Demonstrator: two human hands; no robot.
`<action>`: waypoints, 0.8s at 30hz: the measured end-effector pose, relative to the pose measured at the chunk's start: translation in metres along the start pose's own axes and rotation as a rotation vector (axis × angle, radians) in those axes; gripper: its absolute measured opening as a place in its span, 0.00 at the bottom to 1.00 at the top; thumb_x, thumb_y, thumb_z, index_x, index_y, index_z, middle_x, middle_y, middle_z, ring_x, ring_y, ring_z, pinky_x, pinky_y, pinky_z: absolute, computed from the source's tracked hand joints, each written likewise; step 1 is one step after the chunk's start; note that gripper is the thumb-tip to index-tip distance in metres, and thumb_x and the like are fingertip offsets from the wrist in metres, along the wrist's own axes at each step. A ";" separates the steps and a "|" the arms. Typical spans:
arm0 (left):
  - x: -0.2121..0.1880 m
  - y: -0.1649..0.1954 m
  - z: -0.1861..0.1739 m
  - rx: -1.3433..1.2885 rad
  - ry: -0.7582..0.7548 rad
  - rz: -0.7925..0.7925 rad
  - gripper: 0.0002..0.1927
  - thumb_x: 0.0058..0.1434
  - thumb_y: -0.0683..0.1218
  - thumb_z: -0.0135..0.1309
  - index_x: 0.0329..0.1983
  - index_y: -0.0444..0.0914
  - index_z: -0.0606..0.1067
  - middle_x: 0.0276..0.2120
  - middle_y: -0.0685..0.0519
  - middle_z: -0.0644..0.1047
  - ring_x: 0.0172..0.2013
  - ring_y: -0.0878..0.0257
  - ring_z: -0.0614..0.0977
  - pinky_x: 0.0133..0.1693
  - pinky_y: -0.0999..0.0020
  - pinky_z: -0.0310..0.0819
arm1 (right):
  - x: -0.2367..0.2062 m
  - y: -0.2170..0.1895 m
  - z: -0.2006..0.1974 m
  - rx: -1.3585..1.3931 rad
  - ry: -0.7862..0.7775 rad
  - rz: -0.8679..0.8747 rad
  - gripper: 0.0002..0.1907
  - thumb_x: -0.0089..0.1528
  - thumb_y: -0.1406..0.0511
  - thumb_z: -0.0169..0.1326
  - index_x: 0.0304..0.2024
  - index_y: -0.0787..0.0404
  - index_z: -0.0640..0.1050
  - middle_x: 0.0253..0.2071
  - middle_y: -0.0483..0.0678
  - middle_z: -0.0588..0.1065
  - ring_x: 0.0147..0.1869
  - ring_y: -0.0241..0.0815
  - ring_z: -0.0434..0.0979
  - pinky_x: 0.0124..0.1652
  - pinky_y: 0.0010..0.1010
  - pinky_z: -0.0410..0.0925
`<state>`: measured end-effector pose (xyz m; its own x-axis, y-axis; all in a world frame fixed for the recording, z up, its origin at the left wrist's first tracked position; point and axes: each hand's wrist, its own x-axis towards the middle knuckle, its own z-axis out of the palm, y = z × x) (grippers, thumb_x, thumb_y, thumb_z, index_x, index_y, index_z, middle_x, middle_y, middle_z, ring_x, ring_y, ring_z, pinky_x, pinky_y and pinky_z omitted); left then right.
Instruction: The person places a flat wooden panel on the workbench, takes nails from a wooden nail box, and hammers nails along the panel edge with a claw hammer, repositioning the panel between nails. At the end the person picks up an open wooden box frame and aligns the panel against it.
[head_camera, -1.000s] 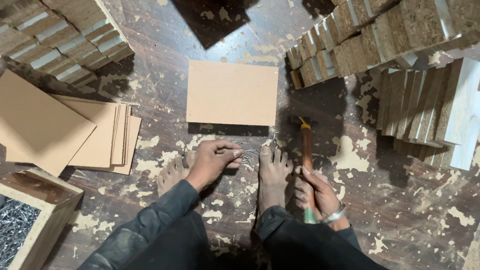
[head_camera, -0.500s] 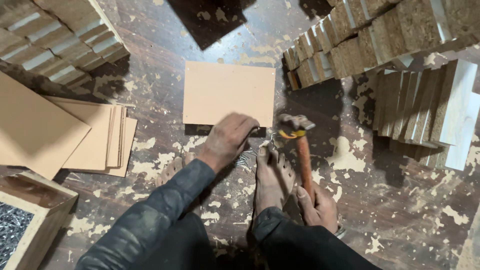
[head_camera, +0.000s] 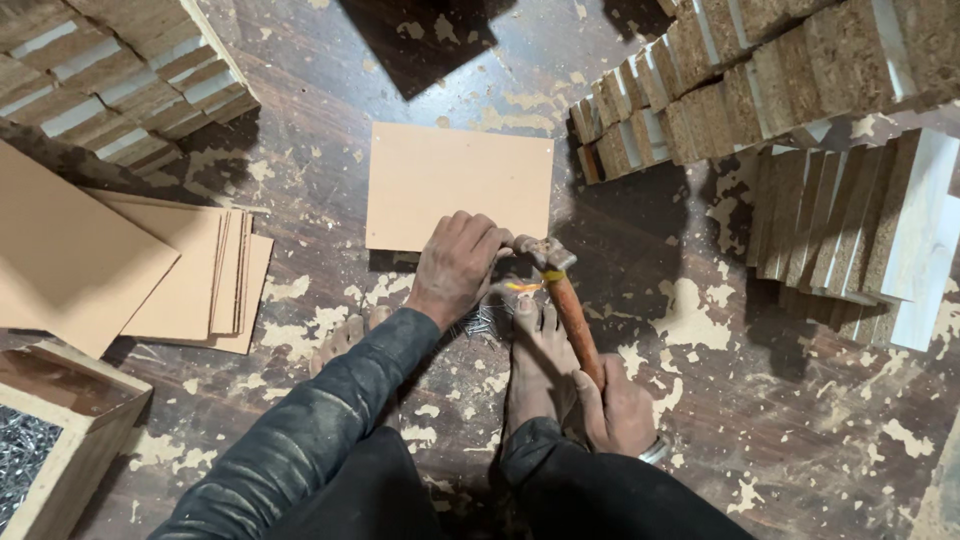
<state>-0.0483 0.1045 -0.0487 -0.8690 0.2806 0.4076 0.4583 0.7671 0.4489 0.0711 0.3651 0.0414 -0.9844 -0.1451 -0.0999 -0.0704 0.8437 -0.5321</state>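
Two hands at work, low over the floor. Left hand (head_camera: 458, 262) knuckles up, fingers curled and bunched at the near edge of a tan board (head_camera: 457, 187), fingertips pinched together beside the hammer head; what they pinch is too small to tell. Right hand (head_camera: 617, 408) wrapped closed around the lower end of a hammer (head_camera: 565, 302), reddish wooden handle with a yellow band near the worn metal head. Head sits just at the board's near right corner, touching or almost touching the left fingertips.

Board lies flat on the floor, rectangular, straight ahead of the person. Bare right foot (head_camera: 538, 362) planted just behind the hammer head, beside the handle; toes of the left foot (head_camera: 345, 336) show beyond the dark sleeve. Small heap of nails (head_camera: 482, 322) between hand and foot.

Floor (head_camera: 780, 400) dark, flecked with pale patches. Left: loose stack of tan boards (head_camera: 190, 275), fanned. Near left corner: wooden box (head_camera: 60, 440) holding nails. Upper left and right: stacked chipboard blocks (head_camera: 800, 80), some white-faced.
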 end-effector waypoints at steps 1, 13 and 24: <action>-0.001 0.000 0.000 0.002 0.003 0.003 0.12 0.64 0.47 0.59 0.47 0.38 0.74 0.39 0.52 0.72 0.40 0.60 0.72 0.45 0.63 0.70 | -0.001 0.001 0.001 0.019 -0.027 0.064 0.11 0.66 0.60 0.53 0.41 0.63 0.74 0.18 0.56 0.73 0.21 0.58 0.76 0.24 0.46 0.65; 0.006 0.007 -0.013 -0.036 0.004 -0.015 0.10 0.61 0.44 0.60 0.44 0.40 0.75 0.37 0.52 0.71 0.40 0.59 0.72 0.45 0.62 0.70 | -0.011 0.013 0.017 -0.026 -0.012 0.100 0.14 0.68 0.58 0.48 0.42 0.62 0.75 0.20 0.57 0.74 0.23 0.59 0.76 0.26 0.48 0.66; 0.009 0.015 -0.026 -0.081 0.038 -0.035 0.10 0.58 0.38 0.58 0.42 0.40 0.74 0.37 0.52 0.71 0.41 0.56 0.72 0.45 0.60 0.68 | 0.003 0.002 0.002 0.111 -0.108 0.286 0.12 0.68 0.60 0.49 0.45 0.62 0.76 0.22 0.63 0.74 0.28 0.64 0.79 0.27 0.48 0.67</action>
<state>-0.0449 0.1035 -0.0176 -0.8778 0.2310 0.4196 0.4424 0.7267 0.5256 0.0682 0.3651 0.0380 -0.9384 0.0306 -0.3441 0.2303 0.7977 -0.5573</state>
